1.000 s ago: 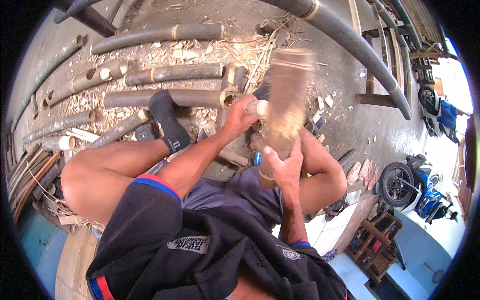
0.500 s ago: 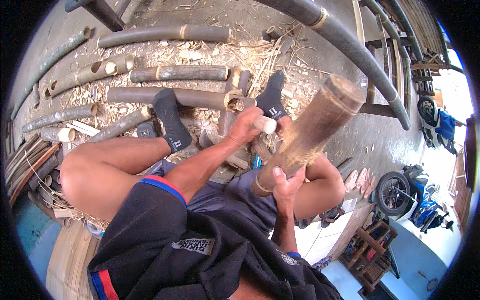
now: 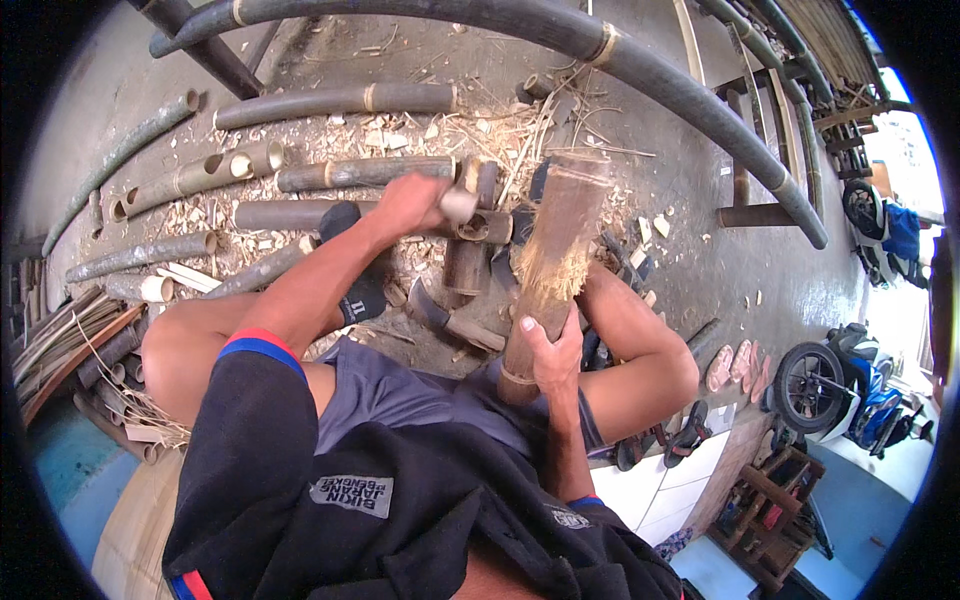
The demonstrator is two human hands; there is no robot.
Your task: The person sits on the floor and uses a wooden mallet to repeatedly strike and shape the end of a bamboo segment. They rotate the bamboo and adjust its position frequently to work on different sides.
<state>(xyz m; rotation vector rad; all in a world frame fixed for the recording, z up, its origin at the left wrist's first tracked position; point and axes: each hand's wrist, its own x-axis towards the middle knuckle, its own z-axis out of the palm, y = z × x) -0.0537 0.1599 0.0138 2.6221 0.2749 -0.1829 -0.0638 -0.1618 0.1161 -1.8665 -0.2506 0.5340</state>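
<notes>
Right hand (image 3: 553, 350) is wrapped around the lower part of a thick bamboo club (image 3: 563, 215), thumb laid along it; the club leans upward over the floor (image 3: 690, 265), one side worn to pale frayed fibres. Left hand (image 3: 412, 203), blurred, is closed on a pale round handle (image 3: 458, 206), whose far end cannot be made out. Just beside that handle is the cut hole in a dark bamboo pole (image 3: 285, 214), which lies across the chip-strewn middle of the floor.

Lettering shows mainly on clothing: a grey patch (image 3: 350, 495) with dark block capitals on the black shirt (image 3: 420, 465), a smaller pale print (image 3: 570, 517) on its other side, and a light mark on a dark sock (image 3: 362, 300).

Between the hands and the lap lies a hooked blade (image 3: 428, 305) with a wooden handle. Toward the floor's left edge lie a bamboo tube with several round holes (image 3: 200, 180) and a bundle of split strips (image 3: 75, 340). Grey floor stretches rightward from the club to a bamboo frame (image 3: 700, 108), well apart from it; pink sandals (image 3: 733, 367) and a blue motorbike (image 3: 850, 385) stand near the right edge.
</notes>
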